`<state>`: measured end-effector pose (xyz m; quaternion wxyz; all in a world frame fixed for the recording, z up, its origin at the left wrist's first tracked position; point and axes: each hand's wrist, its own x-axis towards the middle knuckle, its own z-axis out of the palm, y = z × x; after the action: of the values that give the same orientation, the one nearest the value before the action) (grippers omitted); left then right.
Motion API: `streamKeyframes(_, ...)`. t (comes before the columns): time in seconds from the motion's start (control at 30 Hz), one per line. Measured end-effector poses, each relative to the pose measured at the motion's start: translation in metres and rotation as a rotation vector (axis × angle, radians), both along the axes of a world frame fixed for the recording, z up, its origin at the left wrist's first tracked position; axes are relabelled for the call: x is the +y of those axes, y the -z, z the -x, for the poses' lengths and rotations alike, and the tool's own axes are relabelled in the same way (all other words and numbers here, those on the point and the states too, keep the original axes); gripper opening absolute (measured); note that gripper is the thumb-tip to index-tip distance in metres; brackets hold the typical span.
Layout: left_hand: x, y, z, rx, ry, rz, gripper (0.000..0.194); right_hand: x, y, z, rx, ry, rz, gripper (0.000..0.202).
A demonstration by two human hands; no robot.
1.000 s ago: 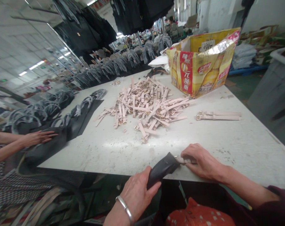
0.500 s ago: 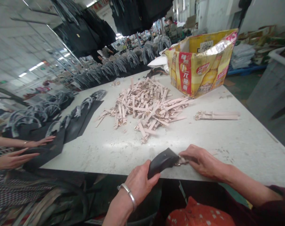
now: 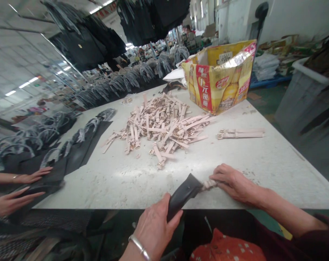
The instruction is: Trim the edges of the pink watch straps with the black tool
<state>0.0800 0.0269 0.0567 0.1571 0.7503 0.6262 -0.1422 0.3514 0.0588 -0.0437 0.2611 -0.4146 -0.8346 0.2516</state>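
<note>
At the lower centre of the frame, the left hand (image 3: 156, 226) has its fingers clamped on a black, stiff-looking leather piece (image 3: 184, 194), while the right hand (image 3: 231, 181) pinches a thin pale pink strap end (image 3: 208, 184) (light, floppy, best gripped near its tip) on the white worktop (image 3: 262, 170).

Workshop interior. White table (image 3: 275, 170), surface scuffed and stained. Green floor (image 3: 265, 99) at right, with a grey bin (image 3: 300, 98) beside the table. White wall (image 3: 295, 18) behind. Ceiling strip lights (image 3: 24, 84) lit at left. Black bags (image 3: 80, 43) hang overhead; further worktables recede behind.
</note>
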Motion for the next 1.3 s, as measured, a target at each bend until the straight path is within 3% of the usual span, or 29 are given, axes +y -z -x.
streamKeyframes(0.33, -0.001, -0.008, -0.045, 0.152, 0.169, 0.028, 0.019, 0.002, 0.005, 0.0, 0.038, -0.003, 0.052, 0.022)
streamKeyframes(0.47, 0.006, -0.009, -0.055, 0.166, 0.194, 0.018, 0.02, 0.002, 0.008, -0.002, 0.071, 0.042, 0.09, 0.041)
streamKeyframes(0.57, 0.01, -0.006, -0.05, 0.142, 0.183, 0.015, 0.019, 0.001, 0.01, -0.003, 0.113, 0.087, 0.128, 0.053)
streamKeyframes(0.73, 0.008, -0.007, -0.036, 0.149, 0.16, 0.032, 0.02, 0.002, 0.013, -0.002, 0.147, 0.076, 0.137, 0.054)
streamKeyframes(0.9, 0.006, -0.013, -0.048, 0.211, 0.179, 0.088, 0.021, 0.003, 0.015, -0.002, 0.157, 0.094, 0.128, 0.052)
streamKeyframes(1.03, 0.01, -0.003, -0.054, 0.174, 0.203, 0.015, 0.017, 0.004, 0.015, -0.002, 0.14, 0.101, 0.135, 0.055)
streamKeyframes(1.17, 0.015, 0.008, -0.039, 0.068, 0.169, -0.044, 0.019, 0.004, 0.013, -0.001, 0.125, 0.108, 0.137, 0.054)
streamKeyframes(1.3, 0.015, 0.004, -0.023, 0.064, 0.097, -0.057, 0.021, 0.005, 0.014, -0.001, 0.123, 0.11, 0.128, 0.049)
